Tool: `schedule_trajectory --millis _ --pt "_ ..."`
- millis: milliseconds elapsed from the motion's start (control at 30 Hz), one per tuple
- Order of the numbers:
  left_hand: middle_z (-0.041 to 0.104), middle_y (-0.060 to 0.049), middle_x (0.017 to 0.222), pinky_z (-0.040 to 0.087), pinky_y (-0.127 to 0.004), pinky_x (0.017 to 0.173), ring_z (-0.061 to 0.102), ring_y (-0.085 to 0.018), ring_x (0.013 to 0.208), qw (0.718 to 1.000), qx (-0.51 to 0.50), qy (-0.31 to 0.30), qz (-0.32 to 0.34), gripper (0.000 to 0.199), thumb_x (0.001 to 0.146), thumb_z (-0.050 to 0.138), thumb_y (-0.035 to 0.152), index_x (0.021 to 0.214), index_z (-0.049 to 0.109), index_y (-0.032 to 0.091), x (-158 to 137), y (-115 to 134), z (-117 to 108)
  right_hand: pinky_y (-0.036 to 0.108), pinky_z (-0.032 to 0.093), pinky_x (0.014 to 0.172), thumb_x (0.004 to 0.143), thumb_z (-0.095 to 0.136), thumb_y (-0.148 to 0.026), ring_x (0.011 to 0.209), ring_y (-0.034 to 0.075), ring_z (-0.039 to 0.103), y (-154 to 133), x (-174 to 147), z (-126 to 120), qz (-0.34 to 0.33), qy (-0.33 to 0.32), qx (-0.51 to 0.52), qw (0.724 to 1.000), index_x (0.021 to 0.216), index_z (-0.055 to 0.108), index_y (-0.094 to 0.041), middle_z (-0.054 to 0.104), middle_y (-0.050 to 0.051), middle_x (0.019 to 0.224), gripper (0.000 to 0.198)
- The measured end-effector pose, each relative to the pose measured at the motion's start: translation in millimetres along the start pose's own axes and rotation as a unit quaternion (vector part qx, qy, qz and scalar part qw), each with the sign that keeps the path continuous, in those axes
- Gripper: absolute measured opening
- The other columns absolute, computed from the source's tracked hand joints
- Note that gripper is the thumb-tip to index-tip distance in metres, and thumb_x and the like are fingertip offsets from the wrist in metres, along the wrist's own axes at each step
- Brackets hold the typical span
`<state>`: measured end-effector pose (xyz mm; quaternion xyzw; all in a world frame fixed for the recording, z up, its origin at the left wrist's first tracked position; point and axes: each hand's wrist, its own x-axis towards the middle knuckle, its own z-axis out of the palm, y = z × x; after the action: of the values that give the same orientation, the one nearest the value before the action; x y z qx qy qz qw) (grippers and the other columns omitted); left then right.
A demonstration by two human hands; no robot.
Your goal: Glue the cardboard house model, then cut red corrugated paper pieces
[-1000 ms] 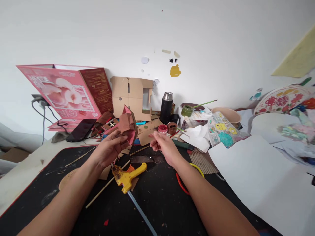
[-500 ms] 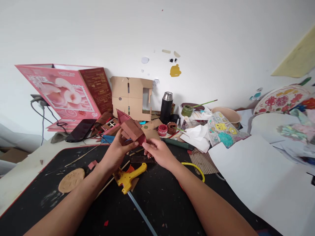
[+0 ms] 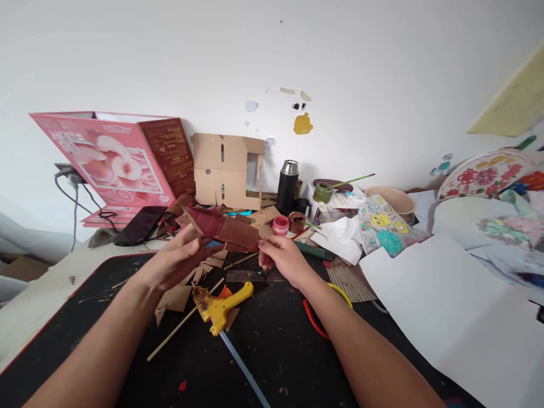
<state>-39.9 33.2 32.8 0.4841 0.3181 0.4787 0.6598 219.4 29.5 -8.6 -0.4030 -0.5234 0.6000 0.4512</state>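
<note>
A reddish-brown painted cardboard model piece [image 3: 238,233], roof-like with a pointed left end, is held above the black mat, lying nearly level. My right hand [image 3: 278,255] pinches its right end between thumb and fingers. At the left end, my left hand [image 3: 181,255] is around the lower edge, its fingers partly hidden under and behind the piece. Below both hands lies a yellow glue gun [image 3: 223,309] with a long clear glue stick [image 3: 244,365] in its back. A thin wooden stick [image 3: 172,335] and cardboard scraps [image 3: 175,297] lie beside its nozzle.
Scissors with red and yellow handles [image 3: 314,320] lie beneath my right forearm. Behind are a black thermos [image 3: 288,187], a red paint jar [image 3: 280,225], a brown one [image 3: 296,221], and a phone [image 3: 139,225]. A pink box [image 3: 114,158] stands left; white paper [image 3: 450,306] covers the right.
The cardboard piece has turned from steeply tilted to nearly level. My left hand has moved left and lower on it, uncovering scraps; my left forearm now hides the round tan disc.
</note>
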Motion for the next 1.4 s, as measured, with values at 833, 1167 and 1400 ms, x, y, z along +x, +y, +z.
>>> schedule_trajectory --millis 833,1167,1400 --pt "0.078 -0.011 0.132 0.061 -0.041 0.099 0.076 -0.034 0.117 0.993 0.110 -0.008 0.052 0.050 0.070 0.101 0.032 0.115 0.081 0.024 -5 0 24 0.027 0.037 0.051 0.068 0.091 -0.076 0.053 0.015 0.054 3 11 -24 0.034 0.132 0.135 0.981 0.075 0.064 -0.021 0.065 0.001 0.061 0.062" --pt "0.074 -0.009 0.126 0.063 -0.041 0.096 0.071 -0.032 0.117 0.989 0.120 -0.004 0.081 0.048 0.072 0.099 0.032 0.114 0.078 0.024 -6 -14 37 0.028 0.034 0.049 0.071 0.091 -0.074 0.051 0.015 0.051 11 15 -23 0.037 0.152 0.138 0.978 0.074 0.061 -0.022 0.061 -0.001 0.060 0.059" --pt "0.072 -0.008 0.126 0.064 -0.039 0.093 0.073 -0.030 0.113 0.990 0.107 -0.024 0.092 0.049 0.074 0.099 0.029 0.118 0.076 0.025 -5 -17 37 0.028 0.034 0.048 0.072 0.092 -0.070 0.051 0.015 0.051 16 16 -23 0.040 0.154 0.146 0.976 0.074 0.061 -0.022 0.062 0.000 0.061 0.057"
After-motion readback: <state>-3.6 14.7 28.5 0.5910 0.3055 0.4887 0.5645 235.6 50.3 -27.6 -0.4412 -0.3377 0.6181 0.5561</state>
